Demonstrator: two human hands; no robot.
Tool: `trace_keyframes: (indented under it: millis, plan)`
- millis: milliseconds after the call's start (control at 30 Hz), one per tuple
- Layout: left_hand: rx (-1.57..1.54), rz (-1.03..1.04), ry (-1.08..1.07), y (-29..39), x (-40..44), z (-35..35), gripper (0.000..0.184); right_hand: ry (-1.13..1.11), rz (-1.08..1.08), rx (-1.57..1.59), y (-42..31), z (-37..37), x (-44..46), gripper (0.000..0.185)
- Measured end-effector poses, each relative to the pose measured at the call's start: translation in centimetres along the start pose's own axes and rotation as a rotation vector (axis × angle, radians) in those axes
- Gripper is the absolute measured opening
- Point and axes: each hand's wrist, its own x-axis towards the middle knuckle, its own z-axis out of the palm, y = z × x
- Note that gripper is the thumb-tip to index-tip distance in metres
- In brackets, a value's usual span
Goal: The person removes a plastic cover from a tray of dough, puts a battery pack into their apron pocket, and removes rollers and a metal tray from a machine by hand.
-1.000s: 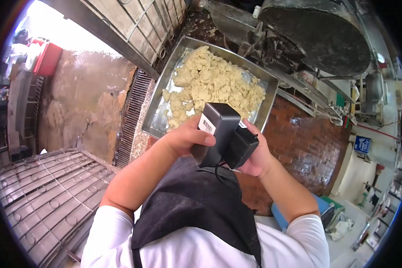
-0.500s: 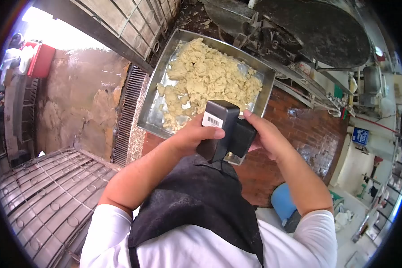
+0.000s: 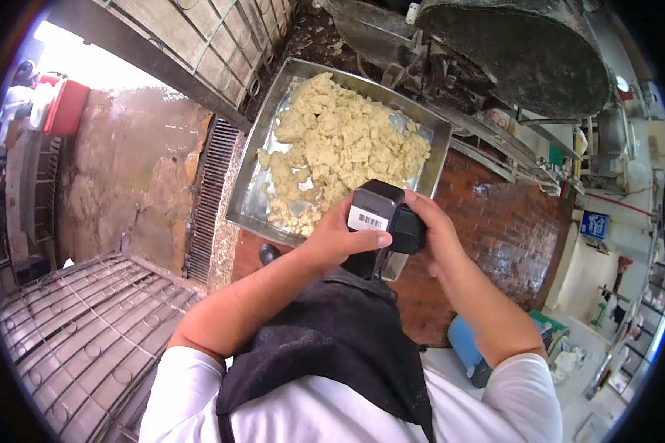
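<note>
Both hands hold a black boxy device [image 3: 377,193] with a white barcode sticker, close in front of my apron [image 3: 325,325]. My left hand [image 3: 340,238] is closed around its left side, the thumb lying across the front just below the sticker. On the other side my right hand [image 3: 434,230] grips the device's dark right-hand part, with most of its fingers hidden behind. Just beyond the hands is a large metal tray [image 3: 245,193] holding a heap of pale yellow, crumbly dough [image 3: 340,136]. The device overlaps the tray's near edge in view.
Dark, worn machinery [image 3: 517,59] stands beyond the tray at the upper right. A metal lattice gate [image 3: 81,325] is at the lower left, near a floor drain grate [image 3: 213,196]. Red brick floor [image 3: 495,221] and a blue bin [image 3: 465,343] lie to the right.
The device has shifted slightly right and down in view, and its sticker now faces me more squarely. Both hands keep hold of it. A dark shoe tip now shows below the tray.
</note>
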Motion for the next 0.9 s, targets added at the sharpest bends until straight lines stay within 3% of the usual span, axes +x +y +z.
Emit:
trace_keyframes:
  millis: [167, 267, 400, 533, 667, 733, 833, 900]
  plan:
    - [0.013, 0.001, -0.02, -0.4, 0.0, -1.1, 0.062, -0.087, 0.132, 0.095, 0.3, -1.4, 1.0, 0.045]
    - [0.026, 0.019, -0.068, 0.1, -0.1, -1.5, 0.064, -0.503, 0.263, 0.168, 0.5, -4.2, 3.0, 0.045]
    - [0.199, 0.034, -0.088, 2.2, -1.1, -1.2, 0.068, -0.688, 0.397, 0.206, 0.9, -5.3, 2.9, 0.055]
    - [0.463, 0.103, -0.192, 3.5, -1.6, -0.5, 0.075, -0.772, 0.506, 0.195, 2.5, -7.2, 2.0, 0.061]
    - [0.922, 0.193, -0.386, 3.1, -1.6, -0.4, 0.083, -0.669, 0.504, 0.188, 4.7, -8.5, 0.2, 0.061]
    - [1.044, 0.142, -0.435, 2.4, -1.7, -0.1, 0.08, -0.592, 0.522, 0.272, 7.3, -9.1, 0.1, 0.046]
    - [1.187, 0.186, -0.535, 1.4, -1.5, 0.5, 0.071, -0.385, 0.571, 0.346, 10.8, -9.7, -0.6, 0.039]
    - [1.364, 0.309, -0.574, 0.2, -1.1, 0.8, 0.065, -0.595, 0.623, 0.444, 11.2, -10.1, -1.1, 0.049]
